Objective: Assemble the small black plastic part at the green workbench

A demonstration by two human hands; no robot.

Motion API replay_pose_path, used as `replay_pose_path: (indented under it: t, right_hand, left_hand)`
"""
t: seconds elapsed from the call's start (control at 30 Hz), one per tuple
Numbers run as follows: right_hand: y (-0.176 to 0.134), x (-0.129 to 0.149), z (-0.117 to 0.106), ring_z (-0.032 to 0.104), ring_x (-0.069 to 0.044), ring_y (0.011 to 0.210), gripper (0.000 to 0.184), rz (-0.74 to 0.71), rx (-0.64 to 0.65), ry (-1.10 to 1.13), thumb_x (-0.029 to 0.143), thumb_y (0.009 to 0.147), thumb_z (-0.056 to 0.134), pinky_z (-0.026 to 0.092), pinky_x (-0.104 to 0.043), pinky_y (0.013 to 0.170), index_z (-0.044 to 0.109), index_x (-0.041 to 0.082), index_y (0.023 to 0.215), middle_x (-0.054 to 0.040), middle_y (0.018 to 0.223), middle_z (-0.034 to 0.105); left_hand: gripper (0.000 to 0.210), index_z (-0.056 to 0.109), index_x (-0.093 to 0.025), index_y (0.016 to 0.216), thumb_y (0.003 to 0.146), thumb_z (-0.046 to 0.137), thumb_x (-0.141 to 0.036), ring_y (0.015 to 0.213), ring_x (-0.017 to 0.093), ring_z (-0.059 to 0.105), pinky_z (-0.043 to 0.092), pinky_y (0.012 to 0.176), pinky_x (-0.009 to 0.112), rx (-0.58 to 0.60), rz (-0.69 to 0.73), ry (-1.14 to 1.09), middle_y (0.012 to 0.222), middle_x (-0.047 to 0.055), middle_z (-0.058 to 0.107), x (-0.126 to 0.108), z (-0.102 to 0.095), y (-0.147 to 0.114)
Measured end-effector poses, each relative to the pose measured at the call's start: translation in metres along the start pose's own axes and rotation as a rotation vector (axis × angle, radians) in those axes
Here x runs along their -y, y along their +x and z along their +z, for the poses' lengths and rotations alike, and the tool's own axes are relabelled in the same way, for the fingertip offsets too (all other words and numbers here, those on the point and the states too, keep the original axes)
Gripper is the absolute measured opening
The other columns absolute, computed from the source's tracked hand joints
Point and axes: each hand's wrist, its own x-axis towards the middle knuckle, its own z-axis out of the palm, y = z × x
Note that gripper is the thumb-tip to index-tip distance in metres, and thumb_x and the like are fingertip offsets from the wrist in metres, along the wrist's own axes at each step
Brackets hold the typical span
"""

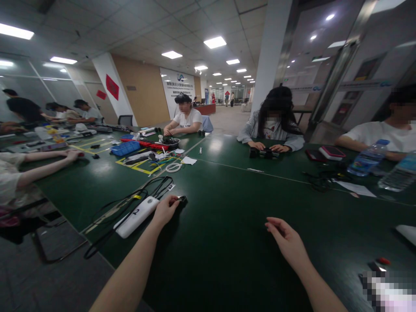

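My left hand (166,211) is closed, its thumb and fingers pinching a small dark object with a shiny metal part (182,199) just above or on the green table (227,242). Its exact kind is too small to make out. Right beside that wrist lies a white power bank-like box (136,217) marked with a 2. Over on the right, my right hand (287,240) hovers at the table with loosely curved fingers, thumb apart from them, holding nothing.
Black cables (130,199) loop around the white box. Farther off are a blue basket (125,148), a coiled white cable (173,167) and yellow tape frames. Water bottles (367,160) stand at the right. Several people sit around the table, one handling a black device (268,153).
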Motion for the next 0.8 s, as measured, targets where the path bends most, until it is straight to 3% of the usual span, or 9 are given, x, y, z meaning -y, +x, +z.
replay_pose_path:
  t: [0.47,0.8]
  right_hand:
    - [0.0022,-0.0029,0.0012,0.058,-0.024,0.093,0.034,-0.011,-0.018,-0.001,0.041,0.068,0.053,0.047,-0.037,0.077,0.058,0.026,0.099,-0.0019,0.096,0.065]
    - [-0.0021,0.0036,-0.0003,0.057,-0.024,0.094,0.034,0.014,-0.005,-0.014,0.04,0.069,0.052,0.046,-0.038,0.078,0.057,0.026,0.099,-0.0024,0.098,0.064]
  left_hand:
    - [0.021,0.057,-0.017,0.089,0.069,0.053,-0.023,0.085,0.02,0.059,0.044,0.078,0.032,0.033,0.062,0.084,0.087,0.006,0.064,0.0041,-0.0001,0.0015]
    - [0.021,0.057,-0.017,0.087,0.069,0.052,-0.027,0.084,0.02,0.059,0.044,0.076,0.031,0.03,0.063,0.111,0.087,0.006,0.064,0.0072,0.0024,0.0024]
